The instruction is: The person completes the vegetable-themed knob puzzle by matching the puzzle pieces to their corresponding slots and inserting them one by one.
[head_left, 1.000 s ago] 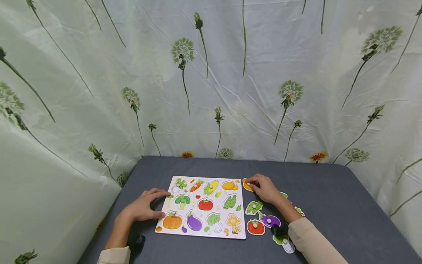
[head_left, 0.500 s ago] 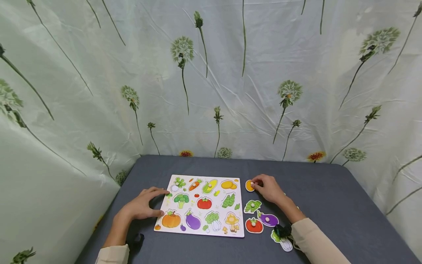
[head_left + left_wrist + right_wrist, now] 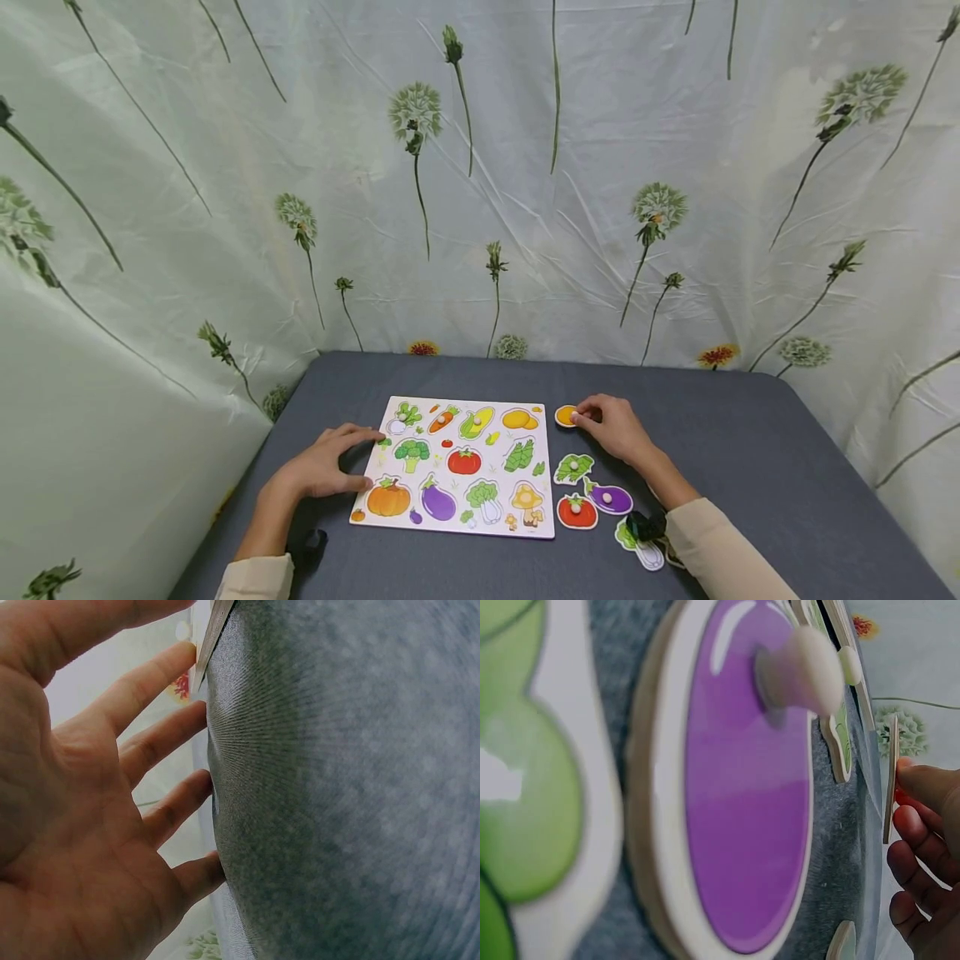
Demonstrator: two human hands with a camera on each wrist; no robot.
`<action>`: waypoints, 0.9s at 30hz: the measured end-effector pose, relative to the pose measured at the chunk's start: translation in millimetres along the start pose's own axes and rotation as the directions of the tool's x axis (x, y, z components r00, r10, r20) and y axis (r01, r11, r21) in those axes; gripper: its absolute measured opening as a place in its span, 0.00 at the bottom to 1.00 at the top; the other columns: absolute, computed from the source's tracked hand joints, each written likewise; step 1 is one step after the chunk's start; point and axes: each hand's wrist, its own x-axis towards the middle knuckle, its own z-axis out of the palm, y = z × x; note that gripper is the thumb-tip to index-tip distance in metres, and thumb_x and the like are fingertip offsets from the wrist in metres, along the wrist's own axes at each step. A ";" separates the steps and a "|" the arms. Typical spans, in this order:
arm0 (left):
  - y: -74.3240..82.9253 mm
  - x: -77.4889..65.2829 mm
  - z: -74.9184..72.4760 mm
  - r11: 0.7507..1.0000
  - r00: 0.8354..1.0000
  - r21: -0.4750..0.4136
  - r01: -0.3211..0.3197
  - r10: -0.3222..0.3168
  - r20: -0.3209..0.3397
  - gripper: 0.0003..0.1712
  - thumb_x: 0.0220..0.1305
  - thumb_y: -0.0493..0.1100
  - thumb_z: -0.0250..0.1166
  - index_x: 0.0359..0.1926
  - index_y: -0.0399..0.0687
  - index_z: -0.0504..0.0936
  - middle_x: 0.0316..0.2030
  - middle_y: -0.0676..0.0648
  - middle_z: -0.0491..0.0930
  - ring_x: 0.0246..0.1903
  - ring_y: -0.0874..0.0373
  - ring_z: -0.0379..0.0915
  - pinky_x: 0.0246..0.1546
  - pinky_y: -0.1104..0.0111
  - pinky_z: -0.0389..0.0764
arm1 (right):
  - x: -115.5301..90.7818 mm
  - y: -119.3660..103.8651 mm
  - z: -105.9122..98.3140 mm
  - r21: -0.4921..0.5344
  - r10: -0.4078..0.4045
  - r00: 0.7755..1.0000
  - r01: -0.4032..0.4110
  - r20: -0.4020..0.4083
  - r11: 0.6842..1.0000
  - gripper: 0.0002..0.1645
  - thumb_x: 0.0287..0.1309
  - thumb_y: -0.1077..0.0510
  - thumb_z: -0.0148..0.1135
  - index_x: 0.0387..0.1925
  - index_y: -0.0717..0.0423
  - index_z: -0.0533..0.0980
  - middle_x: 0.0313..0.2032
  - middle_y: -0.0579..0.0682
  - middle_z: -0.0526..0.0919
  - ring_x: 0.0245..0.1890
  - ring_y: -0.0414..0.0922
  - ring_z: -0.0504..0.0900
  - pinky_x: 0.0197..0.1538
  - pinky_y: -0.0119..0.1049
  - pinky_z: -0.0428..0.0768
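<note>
A vegetable knob puzzle board (image 3: 431, 522) lies on the table, with knobbed turnip, carrot and corn pieces in its top row. My left hand (image 3: 326, 465) rests at its left edge, thumb and fingers spread; the left wrist view shows the palm (image 3: 90, 817) and straight fingers. To the right of the board my right hand (image 3: 611, 425) pinches an orange puzzle piece (image 3: 565, 417). That puzzle piece (image 3: 891, 791) shows edge-on in the right wrist view, so its picture is hidden there.
Right of the board lie loose knobbed pieces: a green leafy one (image 3: 567, 476), a tomato (image 3: 577, 517), an eggplant (image 3: 617, 502) and a bok choy (image 3: 651, 557) partly under a black object (image 3: 643, 527) at my right wrist. Flowered cloth (image 3: 480, 208) hangs behind the table.
My right hand has drawn the orange piece slightly rightward, away from the board's edge, and the piece has tilted. My left hand stays at the board.
</note>
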 end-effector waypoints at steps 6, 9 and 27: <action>-1.9 0.3 -0.7 1.000 1.000 -0.002 -0.004 0.004 0.000 0.44 0.50 0.58 0.78 0.69 0.60 0.76 0.67 0.41 0.70 0.67 0.35 0.61 0.60 0.31 0.67 | 0.9 -5.7 1.0 0.001 0.000 1.000 0.000 -0.012 1.000 0.10 0.62 0.53 0.73 0.40 0.55 0.86 0.33 0.46 0.84 0.32 0.41 0.77 0.39 0.36 0.76; -2.4 0.3 -0.7 1.000 1.000 -0.004 -0.008 0.008 -0.001 0.43 0.50 0.58 0.77 0.69 0.60 0.76 0.67 0.42 0.71 0.67 0.36 0.62 0.60 0.31 0.67 | 1.8 -9.5 2.1 0.003 0.001 1.000 -0.001 -0.009 1.000 0.11 0.62 0.53 0.73 0.41 0.56 0.86 0.33 0.47 0.84 0.32 0.41 0.76 0.39 0.35 0.76; -0.5 0.2 -0.8 1.000 1.000 0.005 -0.010 0.010 0.005 0.43 0.50 0.58 0.77 0.69 0.61 0.76 0.67 0.41 0.71 0.66 0.36 0.63 0.60 0.31 0.67 | 10.3 -32.2 17.8 0.062 -0.025 1.000 0.025 0.000 0.998 0.08 0.62 0.53 0.73 0.38 0.53 0.86 0.33 0.46 0.83 0.32 0.40 0.76 0.38 0.34 0.76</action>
